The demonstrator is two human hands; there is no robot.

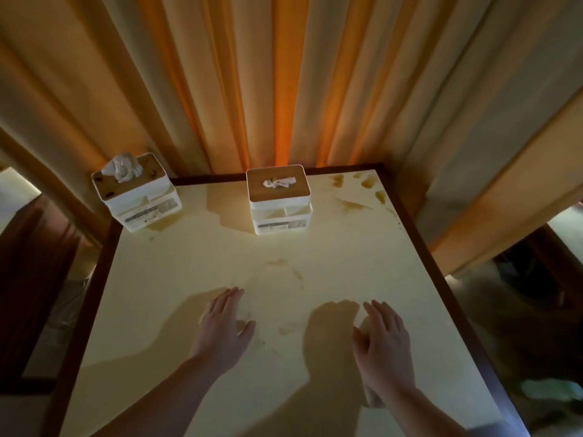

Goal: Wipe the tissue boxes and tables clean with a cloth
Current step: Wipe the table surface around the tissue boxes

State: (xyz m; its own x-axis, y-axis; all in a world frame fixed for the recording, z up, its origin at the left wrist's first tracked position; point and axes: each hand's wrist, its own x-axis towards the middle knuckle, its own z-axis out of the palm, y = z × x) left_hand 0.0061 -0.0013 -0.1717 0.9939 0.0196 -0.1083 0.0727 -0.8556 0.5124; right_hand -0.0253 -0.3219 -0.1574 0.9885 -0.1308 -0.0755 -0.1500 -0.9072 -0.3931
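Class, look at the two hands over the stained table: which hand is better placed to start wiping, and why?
Probably the right hand: the cloth seems to lie under it, on the table. The left hand lies flat and open, holding nothing.

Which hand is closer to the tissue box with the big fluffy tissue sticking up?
Left. The left hand lies below and right of that corner tissue box; the right hand lies farther right, across the table.

Two tissue boxes are set on the table (315, 247) at its far edge: one box (136, 192) on the far-left corner, the other box (279, 198) right of it, mid-edge. Curtains (252, 74) hang behind the table. Near edge: left hand (222, 331), right hand (383, 342) over the table, well apart.
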